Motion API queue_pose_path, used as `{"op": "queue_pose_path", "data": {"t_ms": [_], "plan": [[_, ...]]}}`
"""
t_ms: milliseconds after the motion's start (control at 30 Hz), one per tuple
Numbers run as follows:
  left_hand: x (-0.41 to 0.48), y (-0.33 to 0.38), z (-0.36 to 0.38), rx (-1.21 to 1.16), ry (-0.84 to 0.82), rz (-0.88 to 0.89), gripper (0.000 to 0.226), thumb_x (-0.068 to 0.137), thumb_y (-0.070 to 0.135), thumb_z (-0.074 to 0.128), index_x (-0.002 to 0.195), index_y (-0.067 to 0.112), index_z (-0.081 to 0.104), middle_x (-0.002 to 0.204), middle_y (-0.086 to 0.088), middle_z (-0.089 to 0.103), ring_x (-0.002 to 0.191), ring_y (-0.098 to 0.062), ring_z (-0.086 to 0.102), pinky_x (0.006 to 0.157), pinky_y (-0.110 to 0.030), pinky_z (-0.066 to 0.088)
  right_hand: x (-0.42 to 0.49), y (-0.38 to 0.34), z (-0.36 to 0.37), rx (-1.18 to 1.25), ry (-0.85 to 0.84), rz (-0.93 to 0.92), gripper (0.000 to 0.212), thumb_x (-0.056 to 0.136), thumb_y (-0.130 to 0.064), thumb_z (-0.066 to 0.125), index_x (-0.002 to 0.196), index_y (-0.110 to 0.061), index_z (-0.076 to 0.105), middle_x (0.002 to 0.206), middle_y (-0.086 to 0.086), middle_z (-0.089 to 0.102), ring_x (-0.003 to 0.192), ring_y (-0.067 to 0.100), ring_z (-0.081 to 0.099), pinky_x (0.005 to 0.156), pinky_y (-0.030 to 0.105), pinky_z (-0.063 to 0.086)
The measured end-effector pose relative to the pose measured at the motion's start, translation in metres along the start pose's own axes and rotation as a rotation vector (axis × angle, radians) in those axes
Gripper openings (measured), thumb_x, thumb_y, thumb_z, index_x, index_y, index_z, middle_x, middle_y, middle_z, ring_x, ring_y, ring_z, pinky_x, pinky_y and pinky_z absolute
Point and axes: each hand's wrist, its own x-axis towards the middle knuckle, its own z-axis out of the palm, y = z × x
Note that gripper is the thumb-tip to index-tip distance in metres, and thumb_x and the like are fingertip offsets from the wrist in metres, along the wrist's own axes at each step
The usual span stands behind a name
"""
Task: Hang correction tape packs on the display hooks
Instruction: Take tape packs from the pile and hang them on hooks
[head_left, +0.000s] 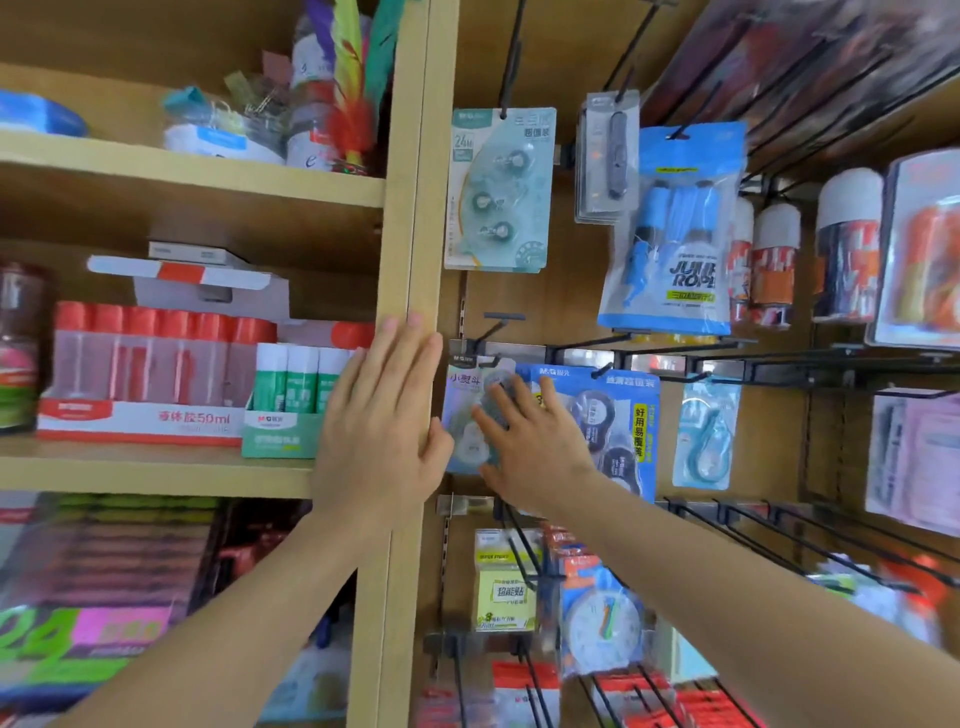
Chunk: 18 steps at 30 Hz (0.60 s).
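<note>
The left hand (382, 415) lies flat against the wooden post (410, 208) at frame centre, fingers straight and together; its grip holds nothing. The right hand (535, 447) reaches in from the lower right and rests on the face of a pale tape pack (464, 410) just right of the post. Its fingers are spread and nearly straight across the pack and its thumb lies at the pack's lower edge; the grip is not closed round the pack. The pack's top edge sits at the metal rail (524, 351), just below a black hook (492, 332); whether its hole is on a hook cannot be told. A blue pack (623, 415) hangs from the same rail, touching the pale pack's right side and partly behind the right hand. A small blue pack (706, 431) hangs further right, apart from it. A teal pack (496, 189) hangs on a hook above, in the upper centre. A jump rope bag (675, 234) hangs to the right of the teal pack. Left of the post, a shelf (156, 462) carries red-capped glue bottles (156, 358) and green glue sticks (293, 379) in boxes. The glue sticks stand just beside the left hand.
</note>
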Motion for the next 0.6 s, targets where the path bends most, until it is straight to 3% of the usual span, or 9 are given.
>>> {"op": "queue_pose_path", "data": {"t_ms": [133,233,300,400,500,600], "plan": [[0.0,-0.002,0.0,-0.007,0.013,0.005,0.074,0.091,0.026,0.057,0.157,0.009,0.029,0.167,-0.009,0.019,0.156,-0.024,0.013,0.121,-0.052,0.027,0.02,-0.004,0.0,-0.098,-0.086,0.018,0.077,0.095,-0.068,0.02,0.159,-0.026,0.01,0.165,0.012,0.016,0.15,0.041,0.009,0.115,0.066,0.002],[-0.001,-0.002,0.0,-0.005,0.005,0.006,0.074,0.091,0.025,0.059,0.157,0.009,0.03,0.167,-0.009,0.02,0.156,-0.024,0.013,0.12,-0.052,0.028,0.021,-0.004,-0.003,-0.068,-0.09,0.023,0.074,0.094,-0.067,0.024,0.156,-0.026,0.021,0.161,0.012,0.026,0.148,0.04,0.016,0.114,0.067,0.004],[-0.001,-0.002,-0.001,-0.007,-0.004,0.004,0.074,0.091,0.025,0.059,0.157,0.009,0.029,0.167,-0.008,0.019,0.156,-0.024,0.013,0.121,-0.052,0.027,0.014,-0.001,-0.006,0.034,-0.033,0.028,0.068,0.093,-0.063,0.035,0.149,-0.023,0.038,0.153,0.012,0.041,0.144,0.036,0.028,0.114,0.063,0.01],[-0.002,-0.002,-0.001,-0.012,-0.01,0.003,0.073,0.091,0.025,0.059,0.157,0.01,0.03,0.167,-0.008,0.019,0.156,-0.023,0.012,0.122,-0.051,0.026,-0.002,0.009,-0.01,0.189,0.112,0.021,0.049,0.087,-0.047,0.053,0.124,-0.017,0.064,0.128,0.009,0.064,0.127,0.031,0.051,0.11,0.055,0.03],[-0.002,-0.001,-0.002,-0.02,-0.009,0.003,0.073,0.091,0.024,0.059,0.157,0.009,0.03,0.167,-0.008,0.019,0.156,-0.023,0.012,0.122,-0.05,0.026,-0.025,0.016,-0.014,0.273,0.251,0.0,0.034,0.082,-0.035,0.058,0.104,-0.013,0.07,0.111,0.007,0.07,0.11,0.031,0.06,0.091,0.045,0.048],[-0.003,0.0,-0.004,-0.034,-0.014,-0.009,0.073,0.091,0.024,0.061,0.156,0.009,0.031,0.167,-0.008,0.02,0.156,-0.023,0.012,0.123,-0.049,0.023,-0.052,0.023,-0.021,0.321,0.321,-0.01,0.029,0.083,-0.032,0.051,0.097,-0.014,0.07,0.098,0.001,0.069,0.098,0.029,0.06,0.08,0.041,0.048]]}}
